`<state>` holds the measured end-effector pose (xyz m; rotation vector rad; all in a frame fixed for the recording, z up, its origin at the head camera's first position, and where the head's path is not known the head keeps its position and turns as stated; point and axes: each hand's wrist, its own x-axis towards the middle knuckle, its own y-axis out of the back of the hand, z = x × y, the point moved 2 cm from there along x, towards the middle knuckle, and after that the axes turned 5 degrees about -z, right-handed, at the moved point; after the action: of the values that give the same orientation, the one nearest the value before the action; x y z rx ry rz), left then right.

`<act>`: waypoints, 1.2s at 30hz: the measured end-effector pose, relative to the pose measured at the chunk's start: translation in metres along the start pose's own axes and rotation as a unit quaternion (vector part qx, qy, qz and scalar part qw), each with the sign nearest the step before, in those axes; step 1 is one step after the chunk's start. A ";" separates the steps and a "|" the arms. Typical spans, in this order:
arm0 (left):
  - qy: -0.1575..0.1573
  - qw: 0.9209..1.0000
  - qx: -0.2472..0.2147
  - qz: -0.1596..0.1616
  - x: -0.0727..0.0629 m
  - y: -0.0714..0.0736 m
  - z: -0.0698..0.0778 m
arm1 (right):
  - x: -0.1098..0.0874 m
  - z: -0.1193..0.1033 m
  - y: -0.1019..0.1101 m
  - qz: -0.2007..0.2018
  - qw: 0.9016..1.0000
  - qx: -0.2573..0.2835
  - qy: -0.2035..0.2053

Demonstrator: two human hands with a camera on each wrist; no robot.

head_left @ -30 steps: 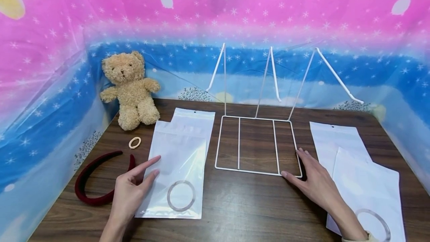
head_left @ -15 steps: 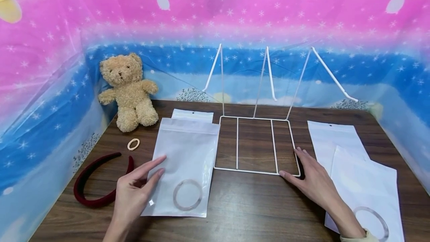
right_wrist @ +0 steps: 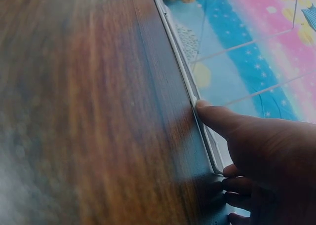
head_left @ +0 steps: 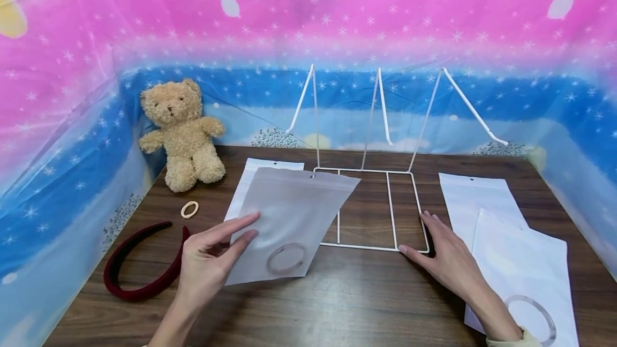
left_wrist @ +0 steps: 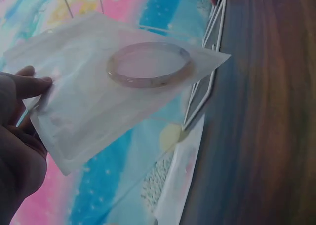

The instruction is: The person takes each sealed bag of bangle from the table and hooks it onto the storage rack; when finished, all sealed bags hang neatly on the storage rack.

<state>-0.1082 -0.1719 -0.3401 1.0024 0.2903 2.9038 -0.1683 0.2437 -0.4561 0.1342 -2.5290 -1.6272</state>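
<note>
My left hand (head_left: 207, 261) pinches the left edge of a translucent white zip bag (head_left: 284, 213) between thumb and fingers, holding it raised and tilted above the table. Inside its lower part lies a pale round bangle (left_wrist: 148, 81), also plain in the left wrist view. A white wire display rack (head_left: 391, 213) stands at the centre, with three bent arms rising from a flat rectangular base. At the base's front right corner rests my right hand (head_left: 448, 261). Its thumb touches the front bar and its extended fingers lie along the side bar, as the right wrist view (right_wrist: 266, 146) shows.
Another white bag (head_left: 241, 189) lies behind the raised one. Two more bags (head_left: 530, 266) overlap at the right, the front one with a bangle (head_left: 547, 312). At left are a teddy bear (head_left: 180, 135), a cream ring (head_left: 189, 209) and a dark red headband (head_left: 113, 269).
The left hand has lifted the bag with the bangle off the table and shifted it right, tilting it over the rack's near left side in view. The right hand stays at the rack's corner.
</note>
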 end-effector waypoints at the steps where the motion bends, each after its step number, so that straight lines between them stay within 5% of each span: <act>1: -0.002 1.000 -0.010 0.003 0.001 -0.001 0.000 | 0.000 0.000 0.000 -0.001 1.000 0.000 0.000; 7: 0.019 0.995 -0.086 0.046 0.007 0.000 -0.011 | 0.001 -0.002 0.000 -0.006 1.000 -0.001 -0.004; 14: 0.059 0.979 -0.178 0.080 0.016 -0.002 -0.019 | 0.001 -0.001 0.000 -0.004 1.000 -0.001 -0.002; 23: 0.083 0.976 -0.180 0.090 0.021 -0.002 -0.026 | 0.002 0.000 -0.002 -0.008 1.000 0.000 -0.001; 36: 0.069 0.972 -0.204 0.091 0.027 0.000 -0.029 | 0.000 0.000 -0.001 -0.010 1.000 0.000 -0.009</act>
<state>-0.1474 -0.1733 -0.3468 0.7949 -0.4034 3.0104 -0.1687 0.2431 -0.4570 0.1472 -2.5488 -1.6421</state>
